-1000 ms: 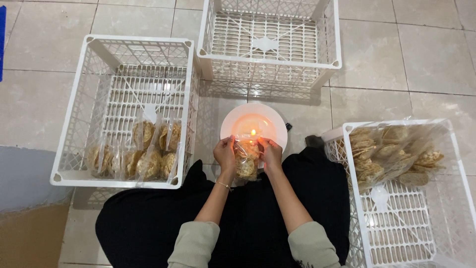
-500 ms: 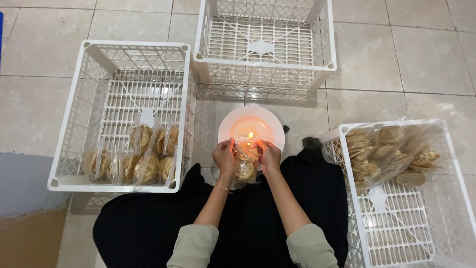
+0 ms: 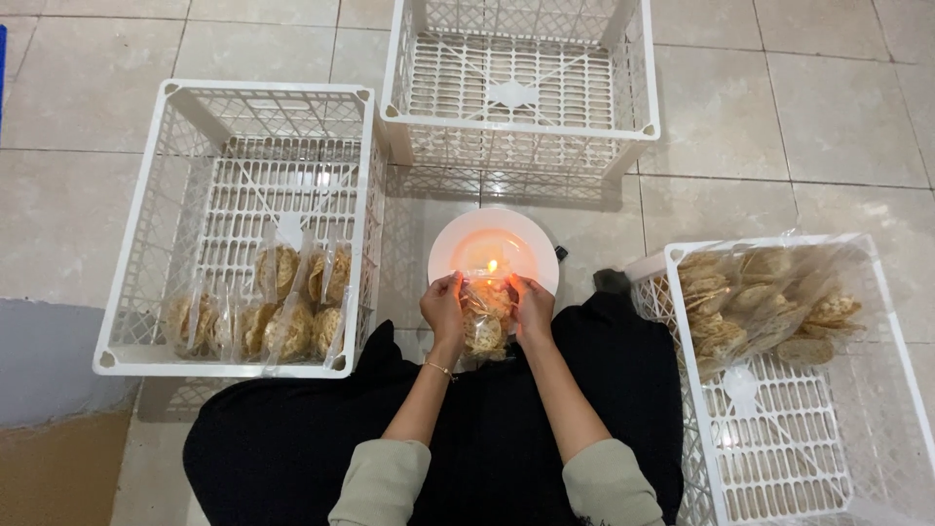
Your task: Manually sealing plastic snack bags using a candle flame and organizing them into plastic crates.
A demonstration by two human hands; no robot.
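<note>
Centre frame: left hand (image 3: 444, 307) and right hand (image 3: 533, 304) pinch a clear cracker bag (image 3: 484, 323), its top edge lost in the flame's (image 3: 492, 265) glare over the white plate (image 3: 458, 239); crates flank, right crate (image 3: 881, 292) cut off.

- A white plastic crate (image 3: 239, 229) stands on the left, with several clear sealed packets of crackers (image 3: 263, 317) lying along its near edge.
- A second white crate (image 3: 521, 83) sits at the top, just beside the first one's far right corner.
- A third white crate (image 3: 779, 390) stands on the right, holding a large clear bag of loose crackers (image 3: 765, 297) at its far end.
- Pale glossy floor tiles (image 3: 750, 127) lie under all three.
- A grey and brown patch (image 3: 49, 409) shows at the lower left.
</note>
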